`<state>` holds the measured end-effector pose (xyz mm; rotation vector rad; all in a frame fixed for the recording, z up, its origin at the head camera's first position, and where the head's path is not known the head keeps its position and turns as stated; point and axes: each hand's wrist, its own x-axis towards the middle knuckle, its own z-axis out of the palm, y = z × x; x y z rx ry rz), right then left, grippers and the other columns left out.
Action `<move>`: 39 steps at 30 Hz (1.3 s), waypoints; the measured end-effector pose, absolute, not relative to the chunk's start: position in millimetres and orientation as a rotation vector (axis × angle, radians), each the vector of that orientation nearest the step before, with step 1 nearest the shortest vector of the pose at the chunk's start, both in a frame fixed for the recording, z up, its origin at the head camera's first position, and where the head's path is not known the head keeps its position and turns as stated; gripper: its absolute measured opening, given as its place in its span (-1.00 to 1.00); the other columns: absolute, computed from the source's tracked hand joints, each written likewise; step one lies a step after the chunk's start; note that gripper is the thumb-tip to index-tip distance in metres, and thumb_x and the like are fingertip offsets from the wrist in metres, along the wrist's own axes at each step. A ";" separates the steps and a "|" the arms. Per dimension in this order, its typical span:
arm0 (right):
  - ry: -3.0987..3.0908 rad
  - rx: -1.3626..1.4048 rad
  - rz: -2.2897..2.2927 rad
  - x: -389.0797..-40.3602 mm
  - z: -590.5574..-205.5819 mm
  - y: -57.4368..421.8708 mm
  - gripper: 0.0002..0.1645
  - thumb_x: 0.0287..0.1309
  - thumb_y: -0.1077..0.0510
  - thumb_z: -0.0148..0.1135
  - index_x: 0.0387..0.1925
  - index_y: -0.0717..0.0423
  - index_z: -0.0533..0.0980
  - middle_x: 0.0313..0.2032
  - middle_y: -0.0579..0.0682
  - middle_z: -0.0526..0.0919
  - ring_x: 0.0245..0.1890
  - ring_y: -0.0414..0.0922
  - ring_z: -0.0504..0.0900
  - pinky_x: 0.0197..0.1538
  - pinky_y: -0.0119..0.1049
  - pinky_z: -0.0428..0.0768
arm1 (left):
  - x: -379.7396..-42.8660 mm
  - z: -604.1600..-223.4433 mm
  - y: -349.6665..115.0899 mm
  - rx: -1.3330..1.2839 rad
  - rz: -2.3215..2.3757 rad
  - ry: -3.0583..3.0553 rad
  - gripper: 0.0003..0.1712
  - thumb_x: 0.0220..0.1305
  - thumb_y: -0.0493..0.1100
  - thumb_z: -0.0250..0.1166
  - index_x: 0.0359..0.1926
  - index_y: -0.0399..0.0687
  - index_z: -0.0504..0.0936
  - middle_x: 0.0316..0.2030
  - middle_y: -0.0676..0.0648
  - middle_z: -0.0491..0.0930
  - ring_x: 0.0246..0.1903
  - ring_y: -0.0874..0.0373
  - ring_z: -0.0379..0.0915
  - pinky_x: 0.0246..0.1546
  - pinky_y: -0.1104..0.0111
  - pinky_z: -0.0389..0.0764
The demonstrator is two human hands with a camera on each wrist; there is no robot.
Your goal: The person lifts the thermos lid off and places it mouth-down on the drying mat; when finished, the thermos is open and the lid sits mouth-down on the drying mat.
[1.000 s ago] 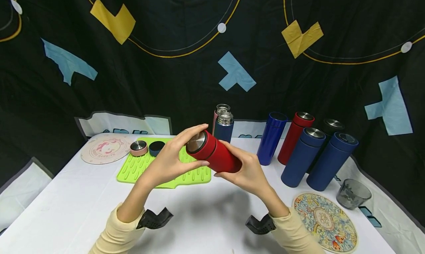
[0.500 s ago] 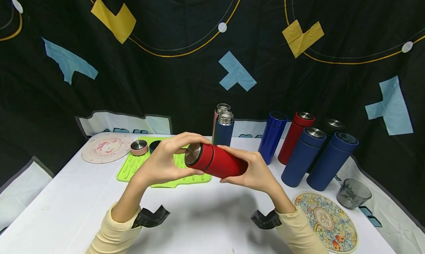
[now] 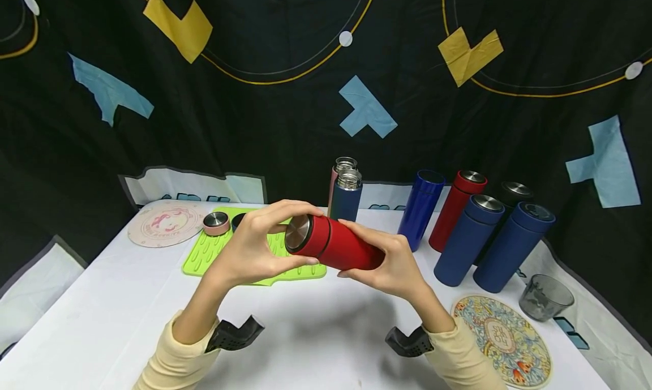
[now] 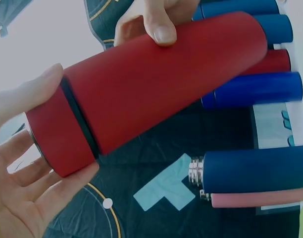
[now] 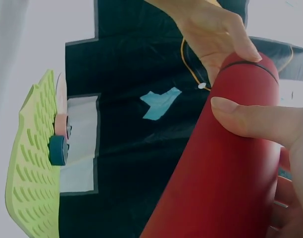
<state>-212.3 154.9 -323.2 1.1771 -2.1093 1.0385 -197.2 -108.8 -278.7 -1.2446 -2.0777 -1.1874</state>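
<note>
A red thermos bottle point(image 3: 351, 247) is held tilted in the air over the table, its steel-topped lid point(image 3: 299, 232) toward the left. My left hand point(image 3: 254, 244) grips the lid between thumb and fingers. Around the bottle's body, near the base, my right hand point(image 3: 389, 260) is wrapped. In the left wrist view a dark ring point(image 4: 79, 116) shows between lid and body, with no gap to be seen. The right wrist view shows my right thumb point(image 5: 240, 116) lying along the red body. Behind the bottle stand a lidless navy bottle point(image 3: 347, 200) and a lidless pink bottle point(image 3: 333, 178).
A green drying mat point(image 3: 201, 257) bears a pink lid point(image 3: 216, 223) and a dark blue lid point(image 5: 57, 150). Several capped bottles, including a blue one point(image 3: 420, 209) and a red one point(image 3: 457, 211), stand right. Nearby are a glass cup point(image 3: 546, 298), a patterned round mat point(image 3: 501, 339) and a pinkish round mat point(image 3: 165, 225).
Both hands have lowered slightly on the left and shifted right with the bottle, which lies closer to level than a second ago. My left hand's grip has turned a little around the lid.
</note>
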 end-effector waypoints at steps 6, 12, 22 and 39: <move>-2.055 1.171 1.003 -212.1 -324.2 153.0 -0.04 -0.32 0.15 0.66 0.24 0.10 0.46 0.10 0.03 0.60 0.00 -0.04 0.64 -0.06 -0.18 0.65 | -194.9 -278.3 -107.1 -1.190 -1.188 -2.094 -0.21 -0.16 -0.22 0.61 0.17 -0.01 0.52 0.09 -0.01 0.52 -0.02 0.13 0.48 -0.18 0.32 0.65; -1.977 1.119 0.845 -213.4 -324.1 151.5 -0.04 -0.37 0.21 0.67 0.22 0.14 0.48 0.09 0.11 0.60 0.07 0.06 0.59 0.01 -0.05 0.60 | -196.6 -281.0 -102.5 -1.001 -1.166 -2.164 -0.25 -0.12 -0.10 0.60 0.15 -0.02 0.51 0.00 0.00 0.56 -0.15 0.16 0.52 -0.25 0.36 0.67; -2.064 1.106 0.751 -215.2 -319.7 160.6 -0.03 -0.33 0.18 0.66 0.25 0.06 0.46 0.12 0.08 0.58 0.10 0.05 0.57 0.03 -0.03 0.59 | -201.2 -282.8 -102.0 -1.058 -1.156 -2.293 -0.16 -0.09 -0.10 0.59 0.22 -0.03 0.40 0.07 0.01 0.49 -0.05 0.16 0.46 -0.14 0.31 0.65; -2.222 1.185 0.920 -212.7 -316.4 166.0 -0.04 -0.30 0.11 0.66 0.26 0.03 0.45 0.07 0.00 0.62 -0.05 -0.07 0.64 -0.09 -0.20 0.65 | -204.2 -283.2 -107.5 -1.225 -1.204 -2.192 -0.26 -0.11 -0.18 0.59 0.16 0.10 0.53 0.08 0.09 0.51 0.03 0.18 0.45 -0.19 0.33 0.66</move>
